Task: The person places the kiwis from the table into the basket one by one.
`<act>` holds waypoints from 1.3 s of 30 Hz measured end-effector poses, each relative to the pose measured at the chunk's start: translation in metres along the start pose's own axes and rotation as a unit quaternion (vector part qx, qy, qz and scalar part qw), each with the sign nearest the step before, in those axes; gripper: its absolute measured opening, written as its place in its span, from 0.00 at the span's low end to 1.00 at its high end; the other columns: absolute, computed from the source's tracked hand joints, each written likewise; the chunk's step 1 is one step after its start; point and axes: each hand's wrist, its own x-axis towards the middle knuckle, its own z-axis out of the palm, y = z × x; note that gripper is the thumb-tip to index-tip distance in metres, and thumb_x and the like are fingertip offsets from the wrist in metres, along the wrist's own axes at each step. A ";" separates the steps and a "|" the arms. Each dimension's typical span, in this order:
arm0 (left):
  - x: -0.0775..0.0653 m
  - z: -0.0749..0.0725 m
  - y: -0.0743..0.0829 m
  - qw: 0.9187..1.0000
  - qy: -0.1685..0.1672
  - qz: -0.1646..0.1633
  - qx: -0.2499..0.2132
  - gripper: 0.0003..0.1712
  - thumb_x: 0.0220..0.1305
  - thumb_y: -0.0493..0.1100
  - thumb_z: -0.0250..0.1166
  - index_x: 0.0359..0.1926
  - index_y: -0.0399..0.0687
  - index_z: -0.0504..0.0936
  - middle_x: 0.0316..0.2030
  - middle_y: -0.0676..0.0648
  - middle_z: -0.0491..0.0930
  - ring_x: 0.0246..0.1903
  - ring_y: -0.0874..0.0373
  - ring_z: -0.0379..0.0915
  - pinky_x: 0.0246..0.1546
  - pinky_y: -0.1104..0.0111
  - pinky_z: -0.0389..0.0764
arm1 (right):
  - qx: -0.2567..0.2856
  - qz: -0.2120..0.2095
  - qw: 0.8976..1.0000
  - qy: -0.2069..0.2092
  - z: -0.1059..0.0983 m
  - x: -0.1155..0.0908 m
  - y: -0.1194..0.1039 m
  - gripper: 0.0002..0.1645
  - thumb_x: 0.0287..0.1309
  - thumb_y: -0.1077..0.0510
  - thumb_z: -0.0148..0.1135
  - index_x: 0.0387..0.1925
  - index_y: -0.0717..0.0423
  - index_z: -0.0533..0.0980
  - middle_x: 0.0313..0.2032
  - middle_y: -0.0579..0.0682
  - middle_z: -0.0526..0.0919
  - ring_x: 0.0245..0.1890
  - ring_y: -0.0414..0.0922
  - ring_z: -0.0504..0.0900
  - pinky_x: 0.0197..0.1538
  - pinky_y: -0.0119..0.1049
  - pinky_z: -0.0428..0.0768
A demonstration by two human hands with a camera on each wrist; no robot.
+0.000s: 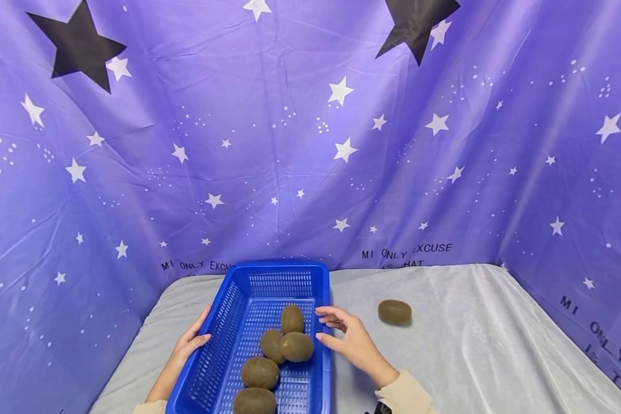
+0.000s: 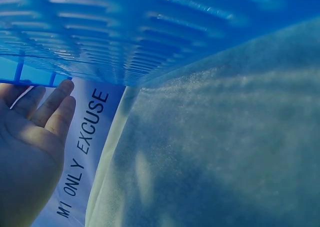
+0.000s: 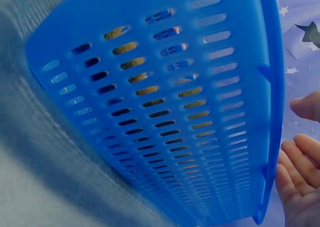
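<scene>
A blue slotted plastic basket [image 1: 290, 265] stands lengthwise in front of me, with several brown kiwis [image 1: 259, 372] lying on its floor. My left hand [image 1: 182, 347] is at the basket's left rim, thumb apart from the fingers. In the left wrist view the fingers [image 2: 59, 116] are loosely extended, their tips at the rim's underside. By the right rim is my right hand [image 1: 353, 343], thumb and fingers spread and slightly bent. The right wrist view shows its fingertips beside the rim's outer edge; whether they touch it I cannot tell.
One more kiwi [image 1: 395, 312] lies on the pale grey cloth [image 1: 476, 351], right of the basket and beyond my right hand. A purple star-patterned curtain [image 1: 290, 144] closes off the back and both sides. The basket's far end stands close to it.
</scene>
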 end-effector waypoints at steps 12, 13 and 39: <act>0.000 0.000 0.000 1.000 0.004 0.018 0.015 0.35 0.69 0.28 0.40 0.71 0.32 0.33 0.64 0.72 0.58 0.59 0.74 0.61 0.51 0.76 0.71 | -0.016 0.012 0.994 0.107 -0.025 -0.012 0.021 0.25 0.48 0.69 0.68 0.50 0.67 0.75 0.48 0.60 0.80 0.46 0.46 0.80 0.52 0.39 0.76; 0.000 -0.001 0.001 1.000 0.001 0.016 0.013 0.35 0.69 0.28 0.40 0.70 0.30 0.31 0.64 0.72 0.58 0.59 0.74 0.61 0.51 0.76 0.72 | -0.021 0.016 0.992 0.120 -0.029 -0.013 0.023 0.25 0.48 0.69 0.68 0.50 0.67 0.75 0.47 0.60 0.80 0.47 0.47 0.80 0.52 0.39 0.76; -0.002 0.003 0.006 0.993 0.060 -0.094 0.028 0.37 0.71 0.36 0.43 0.73 0.43 0.34 0.65 0.67 0.52 0.54 0.74 0.65 0.47 0.69 0.76 | -0.116 0.153 0.949 0.249 -0.101 -0.021 0.063 0.27 0.52 0.64 0.66 0.55 0.67 0.73 0.53 0.63 0.77 0.54 0.53 0.74 0.55 0.24 0.67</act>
